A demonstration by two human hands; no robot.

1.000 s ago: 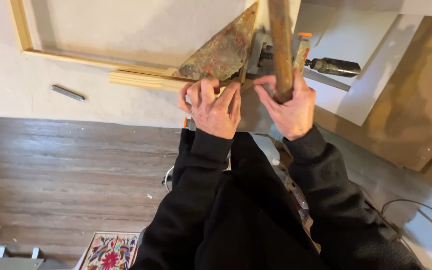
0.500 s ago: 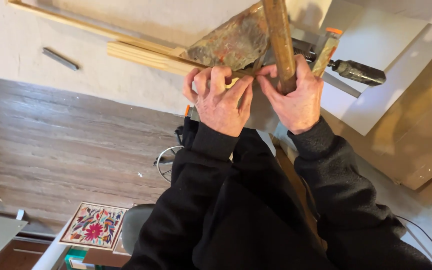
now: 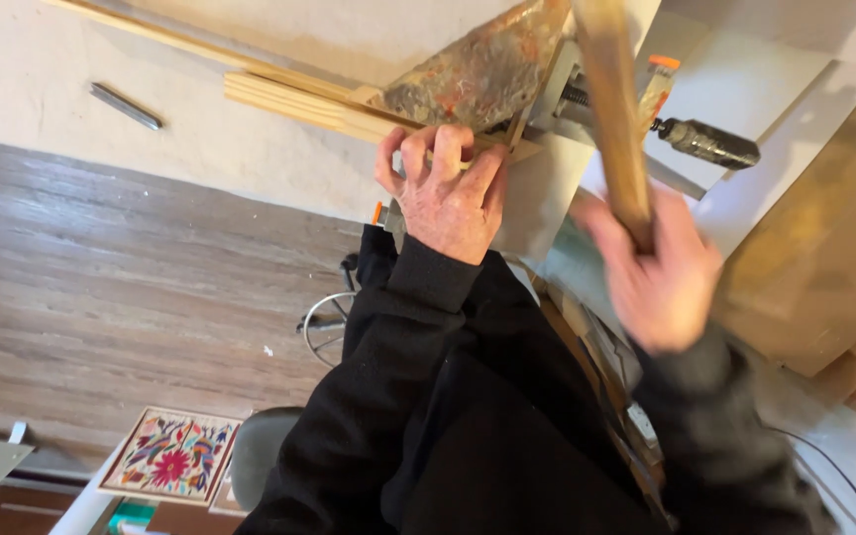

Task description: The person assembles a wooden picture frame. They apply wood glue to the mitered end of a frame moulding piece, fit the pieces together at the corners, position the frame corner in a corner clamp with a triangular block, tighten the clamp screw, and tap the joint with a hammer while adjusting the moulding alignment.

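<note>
Gripping a stiff wooden handle (image 3: pixel 614 119) near its lower end, the blurred right hand (image 3: pixel 658 277) was closed around it. Just left, the left hand (image 3: pixel 445 193) pressed curled fingers onto light, rigid pine strips (image 3: pixel 299 99) beside rusty metal (image 3: pixel 482 69).

The left hand (image 3: pixel 445 193) lay flat, fingers curled forward, at the workbench edge (image 3: pixel 537 213). The right hand (image 3: pixel 658 267), blurred, was fisted just right of that edge.
</note>
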